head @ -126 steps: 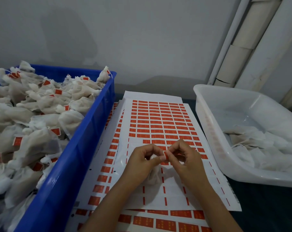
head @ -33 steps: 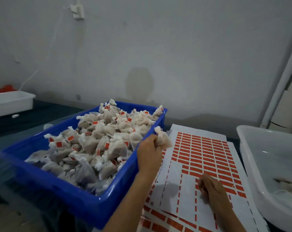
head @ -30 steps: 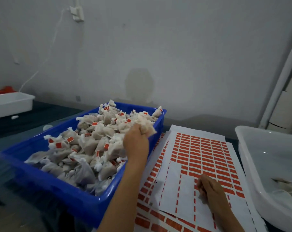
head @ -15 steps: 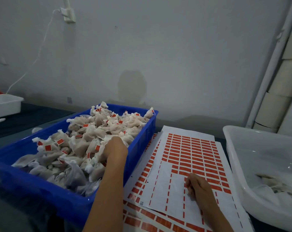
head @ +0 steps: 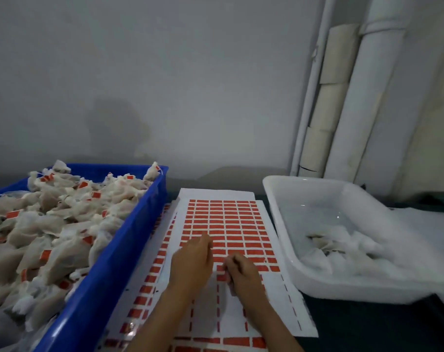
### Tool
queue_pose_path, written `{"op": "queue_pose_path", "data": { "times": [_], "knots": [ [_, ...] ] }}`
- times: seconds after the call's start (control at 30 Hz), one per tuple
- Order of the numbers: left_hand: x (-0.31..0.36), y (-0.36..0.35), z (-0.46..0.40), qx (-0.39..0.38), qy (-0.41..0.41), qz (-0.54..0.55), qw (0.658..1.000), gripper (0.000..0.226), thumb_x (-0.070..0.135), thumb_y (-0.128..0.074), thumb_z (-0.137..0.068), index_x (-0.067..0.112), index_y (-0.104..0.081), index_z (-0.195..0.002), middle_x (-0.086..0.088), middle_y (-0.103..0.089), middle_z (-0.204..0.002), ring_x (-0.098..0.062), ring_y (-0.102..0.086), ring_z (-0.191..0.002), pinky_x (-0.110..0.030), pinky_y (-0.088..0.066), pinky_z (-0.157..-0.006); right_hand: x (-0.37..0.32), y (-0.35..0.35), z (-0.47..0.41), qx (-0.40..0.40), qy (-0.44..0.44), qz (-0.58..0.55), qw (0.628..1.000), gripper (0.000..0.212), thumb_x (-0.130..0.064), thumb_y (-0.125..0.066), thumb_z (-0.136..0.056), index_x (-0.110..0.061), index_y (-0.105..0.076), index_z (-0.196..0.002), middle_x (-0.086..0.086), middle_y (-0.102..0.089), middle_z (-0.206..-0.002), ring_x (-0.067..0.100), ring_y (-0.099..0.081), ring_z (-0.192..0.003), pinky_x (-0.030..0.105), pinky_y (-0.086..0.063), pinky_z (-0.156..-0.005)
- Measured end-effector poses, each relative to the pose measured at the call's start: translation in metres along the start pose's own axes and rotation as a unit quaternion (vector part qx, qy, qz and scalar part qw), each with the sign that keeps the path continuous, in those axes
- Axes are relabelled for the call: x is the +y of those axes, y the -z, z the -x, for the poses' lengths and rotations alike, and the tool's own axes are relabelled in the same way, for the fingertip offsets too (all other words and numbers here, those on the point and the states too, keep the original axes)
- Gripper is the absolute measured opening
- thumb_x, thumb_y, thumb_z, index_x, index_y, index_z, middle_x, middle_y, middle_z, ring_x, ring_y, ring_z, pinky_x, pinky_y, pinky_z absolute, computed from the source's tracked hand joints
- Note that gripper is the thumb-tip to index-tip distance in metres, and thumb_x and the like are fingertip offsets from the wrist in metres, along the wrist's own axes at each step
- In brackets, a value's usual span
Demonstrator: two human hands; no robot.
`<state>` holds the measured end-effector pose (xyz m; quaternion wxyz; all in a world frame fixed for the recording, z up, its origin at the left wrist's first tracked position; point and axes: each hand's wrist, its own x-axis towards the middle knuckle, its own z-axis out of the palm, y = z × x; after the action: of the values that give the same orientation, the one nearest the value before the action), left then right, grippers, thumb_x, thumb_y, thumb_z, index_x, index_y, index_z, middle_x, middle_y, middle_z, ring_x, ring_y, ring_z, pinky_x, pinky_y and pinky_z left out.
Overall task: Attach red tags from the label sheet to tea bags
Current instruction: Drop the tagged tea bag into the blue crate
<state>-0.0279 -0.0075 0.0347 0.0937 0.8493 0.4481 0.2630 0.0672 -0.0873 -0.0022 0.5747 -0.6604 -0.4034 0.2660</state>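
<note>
Red tags (head: pixel 223 222) fill the far half of the label sheet (head: pixel 262 217), which lies flat on the bench (head: pixel 368 326) between two bins; its near half is largely stripped, with only thin red slivers left on the white backing. Left hand (head: pixel 191 262) rests palm-down on the sheet at 9 o'clock of the working row, fingers extended, apparently to pin the backing so that it does not lift as a tag is peeled. Right hand (head: pixel 241 273), just beside it at 3 o'clock, has its fingers curled with the tips at the boundary between stripped and full rows; it seems to be picking at a tag, though motion blur hides whether one is actually pinched. Blue crate (head: pixel 109 275) at 9 o'clock of the sheet holds a heap of tea bags (head: pixel 50 224), many already showing tags, and is probably the output bin. White tub (head: pixel 279 212) at 3 o'clock holds a few pale bags (head: pixel 327 246) without visible tags, presumably the supply. Spare sheets (head: pixel 149 280) lie beneath the top one, within reach.
</note>
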Motion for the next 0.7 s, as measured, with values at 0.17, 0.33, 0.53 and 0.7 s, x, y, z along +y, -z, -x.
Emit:
{"op": "queue_pose_path", "data": {
  "times": [0.17, 0.33, 0.53, 0.7],
  "knots": [
    [-0.013, -0.032, 0.006, -0.058, 0.04, 0.039, 0.997, 0.006, 0.043, -0.045, -0.091, 0.038, -0.049, -0.093, 0.013, -0.064, -0.102, 0.0, -0.05, -0.069, -0.014, -0.045, -0.075, -0.006, 0.004, 0.0, 0.023, 0.008, -0.008, 1.0, 0.02, -0.032, -0.044, -0.095, -0.024, -0.055, -0.08, -0.011, -0.058, -0.063, -0.002, -0.052, -0.052, 0.01, -0.042, -0.054],
    [-0.013, -0.042, 0.009, -0.047, 0.006, 0.044, 0.998, 0.006, 0.038, -0.049, -0.091, 0.033, -0.051, -0.093, 0.015, -0.063, -0.097, -0.001, -0.05, -0.066, -0.006, -0.037, -0.068, -0.013, 0.005, -0.005, 0.048, 0.004, 0.005, 0.999, 0.016, -0.032, -0.045, -0.094, -0.023, -0.055, -0.085, -0.007, -0.06, -0.069, 0.003, -0.053, -0.054, 0.01, -0.042, -0.054],
    [-0.011, -0.044, 0.006, -0.063, 0.003, 0.046, 0.997, 0.01, 0.038, -0.049, -0.091, 0.034, -0.041, -0.087, 0.013, -0.06, -0.092, -0.002, -0.048, -0.062, -0.008, -0.037, -0.065, -0.038, 0.014, -0.01, 0.053, 0.018, 0.021, 0.998, 0.016, -0.027, -0.045, -0.095, -0.025, -0.052, -0.081, -0.006, -0.06, -0.072, 0.005, -0.055, -0.057, 0.01, -0.048, -0.058],
    [-0.013, -0.045, 0.009, -0.059, 0.002, 0.073, 0.996, 0.01, 0.039, -0.051, -0.09, 0.035, -0.041, -0.089, 0.015, -0.059, -0.094, -0.001, -0.049, -0.066, -0.011, -0.039, -0.07, -0.074, 0.039, -0.011, 0.047, 0.041, 0.096, 0.993, 0.013, -0.025, -0.045, -0.095, -0.021, -0.051, -0.084, -0.004, -0.061, -0.077, 0.009, -0.06, -0.063, 0.013, -0.051, -0.062]
  ]
}}
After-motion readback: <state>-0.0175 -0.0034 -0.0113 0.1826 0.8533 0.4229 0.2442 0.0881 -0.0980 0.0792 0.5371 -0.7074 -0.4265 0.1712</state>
